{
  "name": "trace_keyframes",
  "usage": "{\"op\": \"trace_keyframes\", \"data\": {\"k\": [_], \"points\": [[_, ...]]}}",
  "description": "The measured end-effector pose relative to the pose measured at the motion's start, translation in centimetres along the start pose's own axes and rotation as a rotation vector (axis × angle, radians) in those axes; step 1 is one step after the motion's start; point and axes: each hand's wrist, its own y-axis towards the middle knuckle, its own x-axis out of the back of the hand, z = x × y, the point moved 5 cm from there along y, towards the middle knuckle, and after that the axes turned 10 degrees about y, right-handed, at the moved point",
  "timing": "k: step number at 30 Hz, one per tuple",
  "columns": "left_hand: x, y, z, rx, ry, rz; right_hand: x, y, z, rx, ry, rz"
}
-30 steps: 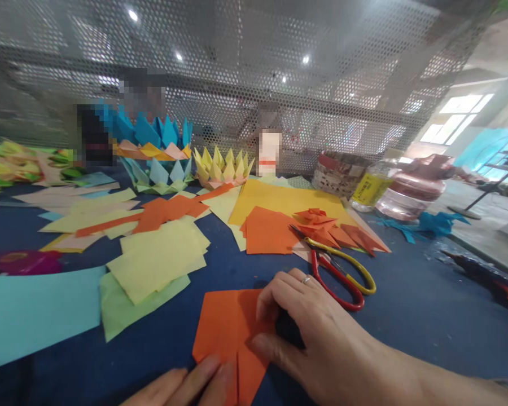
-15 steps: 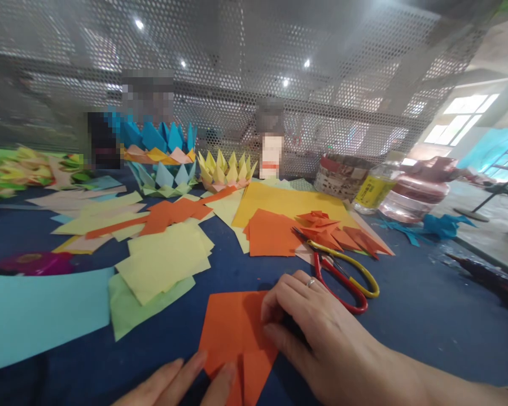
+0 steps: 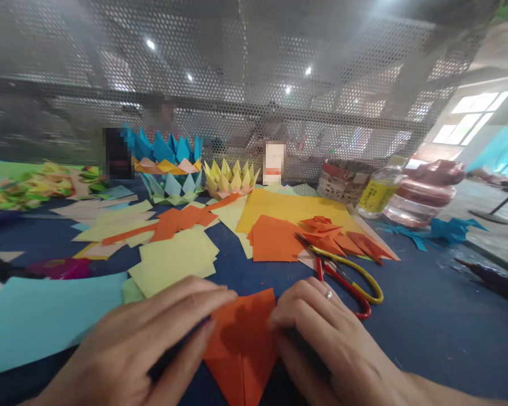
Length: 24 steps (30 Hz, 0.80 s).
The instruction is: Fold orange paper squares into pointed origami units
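An orange sheet of paper [image 3: 245, 338] lies on the dark blue table in front of me, its lower sides folded in to a point with a seam down the middle. My left hand [image 3: 152, 332] pinches its left edge between fingers and thumb. On the opposite edge, my right hand [image 3: 317, 332], with a ring on one finger, is closed with its fingertips on the paper. Scissors [image 3: 347, 270] with one red and one yellow handle lie just beyond my right hand. Behind them rest a stack of orange squares [image 3: 275, 239] and folded orange pieces [image 3: 324, 231].
Pale yellow sheets [image 3: 173, 256] and a light blue sheet [image 3: 46, 316] lie left. Folded paper rings, one blue [image 3: 169, 149] and one yellow [image 3: 231, 177], stand behind. At right are a bottle [image 3: 376, 194], a pink jar [image 3: 423, 194] and a dark pointed tool [image 3: 491, 279].
My left hand has moved up and forward onto the paper's left edge. The paper's upper left part now looks narrower and slanted. My right hand stays at the right edge.
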Motion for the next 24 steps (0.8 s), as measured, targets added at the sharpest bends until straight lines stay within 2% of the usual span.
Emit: {"op": "trace_keyframes", "data": {"k": [2, 3, 4, 5, 6, 7, 8, 11, 13, 15, 19, 24], "points": [[-0.3, 0.6, 0.5, 0.053, -0.026, 0.059, -0.5, -0.2, 0.2, 0.092, -0.016, -0.030], [-0.6, 0.8, 0.6, 0.043, -0.036, 0.086, -0.8, -0.3, 0.3, 0.143, -0.026, -0.048], [-0.8, 1.1, 0.6, 0.017, -0.047, 0.112, -0.6, -0.6, 0.7, 0.263, -0.005, -0.151], [-1.0, 1.2, 0.6, -0.018, -0.058, 0.133, -0.6, -0.8, 1.0, 0.337, -0.025, -0.194], [-1.3, 1.4, 0.5, -0.044, -0.068, 0.152, -0.7, -1.0, 1.2, 0.369, -0.056, -0.205], [-1.4, 1.4, 0.5, -0.061, -0.077, 0.163, -0.8, -0.9, 1.0, 0.313, -0.089, -0.168], [-1.5, 1.4, 0.4, -0.064, -0.086, 0.173, -1.0, -0.8, 0.4, 0.159, -0.144, -0.077], [-1.6, 1.0, 0.2, 0.000, -0.105, 0.178, -0.3, -0.6, -0.2, -0.096, -0.222, -0.034], [-1.6, 0.7, 0.2, 0.083, -0.138, 0.167, 0.0, -0.5, -0.3, -0.179, -0.153, -0.005], [-1.5, 0.6, -0.1, 0.104, -0.198, 0.170, -0.2, -0.5, -0.5, -0.228, -0.026, 0.034], [-1.5, 1.0, -0.5, 0.000, -0.357, 0.239, -0.8, -0.6, -1.0, -0.272, 0.156, 0.060], [-1.8, 1.0, -0.5, -0.015, -0.570, 0.359, -0.7, -0.4, -0.3, -0.052, 0.244, 0.024]]}}
